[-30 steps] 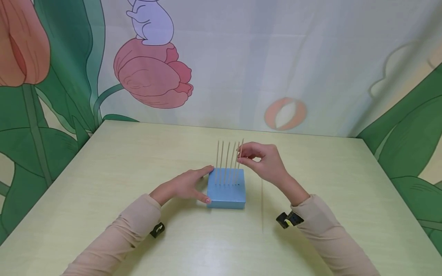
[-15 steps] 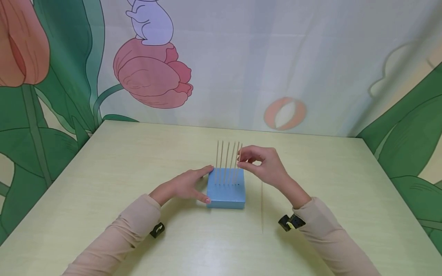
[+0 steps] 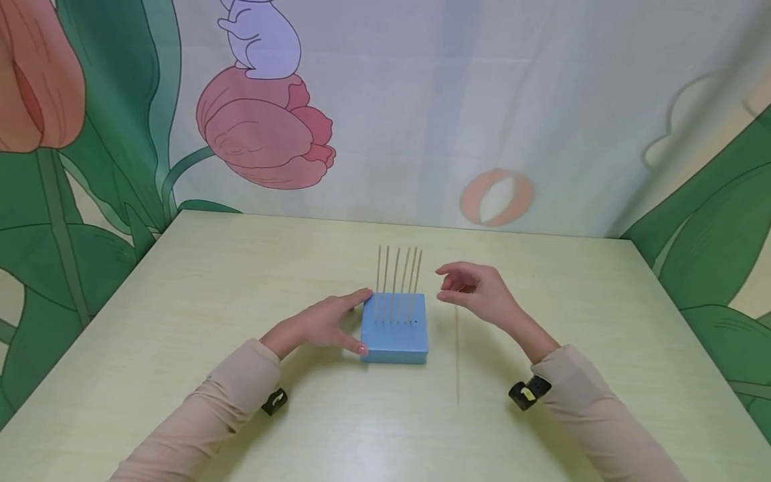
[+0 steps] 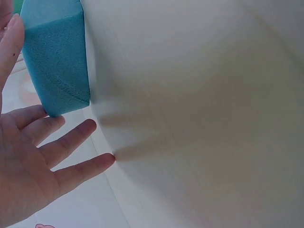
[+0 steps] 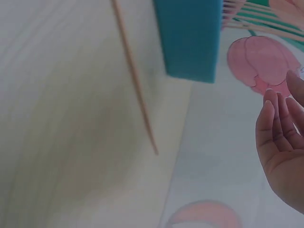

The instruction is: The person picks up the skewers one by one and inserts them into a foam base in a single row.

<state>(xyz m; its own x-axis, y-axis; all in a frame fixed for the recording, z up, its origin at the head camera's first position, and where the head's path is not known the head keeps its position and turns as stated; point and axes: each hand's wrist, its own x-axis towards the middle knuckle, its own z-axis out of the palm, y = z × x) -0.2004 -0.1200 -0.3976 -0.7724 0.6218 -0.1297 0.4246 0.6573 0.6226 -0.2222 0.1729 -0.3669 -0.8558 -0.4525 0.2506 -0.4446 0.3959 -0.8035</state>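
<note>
A blue foam block lies on the table with several thin wooden sticks standing in a row in its top. A small dark hole shows at the right end of that row. My left hand holds the block's left side, thumb by the front corner and index finger by the back corner; in the left wrist view its other fingers spread out straight. My right hand hovers right of the sticks, fingers loosely bent and nothing between them. Below it, a single stick lies on the table.
The pale wooden table reaches back to a hanging cloth printed with flowers and a white animal. Black wrist cameras sit on both sleeves.
My right hand has lowered a stick slightly, let go of it and moved away to the right. That stick stands with the others in the block. My left hand stays in place.
</note>
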